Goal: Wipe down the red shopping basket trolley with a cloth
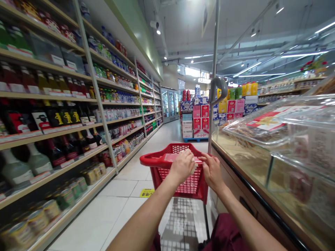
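Before me stands a red plastic shopping cart (pixel 161 177) with a mesh basket and a wide handle (pixel 153 159). My left hand (pixel 181 165) is closed around a crumpled white cloth or tissue (pixel 194 167), pressed against the middle of the handle. At the handle's right end, my right hand (pixel 212 172) has its fingers bent over the red bar, close to the cloth. What lies inside the basket is mostly hidden by my hands and the handle.
Shelves (pixel 69 130) of bottles and cans line the left side. A counter (pixel 235 167) with clear plastic packs (pixel 264 122) runs close on the right. A metal pole (pixel 215 48) rises beside the cart. Stacked boxes (pixel 201 123) stand ahead on a blue pallet.
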